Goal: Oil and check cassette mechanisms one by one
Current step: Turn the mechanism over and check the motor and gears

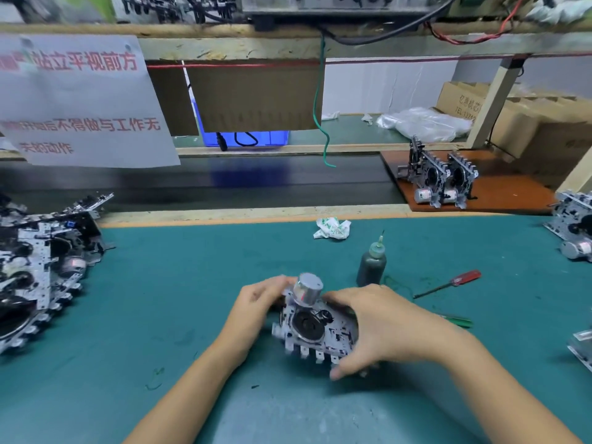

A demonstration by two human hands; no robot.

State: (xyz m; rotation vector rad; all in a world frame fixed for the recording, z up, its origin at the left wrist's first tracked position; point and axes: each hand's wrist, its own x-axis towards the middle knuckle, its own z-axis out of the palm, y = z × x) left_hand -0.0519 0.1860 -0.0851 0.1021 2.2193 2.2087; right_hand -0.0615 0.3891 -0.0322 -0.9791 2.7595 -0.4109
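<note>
A metal cassette mechanism (315,328) with a silver motor on top and a black flywheel is held over the green mat (192,283). My left hand (256,312) grips its left side, fingers curled behind the frame. My right hand (378,328) grips its right side, thumb at the lower edge. A dark oil bottle (371,265) with a green nozzle stands upright just behind my right hand.
A pile of mechanisms (38,267) lies at the left. Two mechanisms (439,181) stand on a brown board at the back right; more mechanisms (573,229) sit at the right edge. A red-handled screwdriver (448,283), a green-handled tool (458,321) and a crumpled wrapper (331,228) lie on the mat.
</note>
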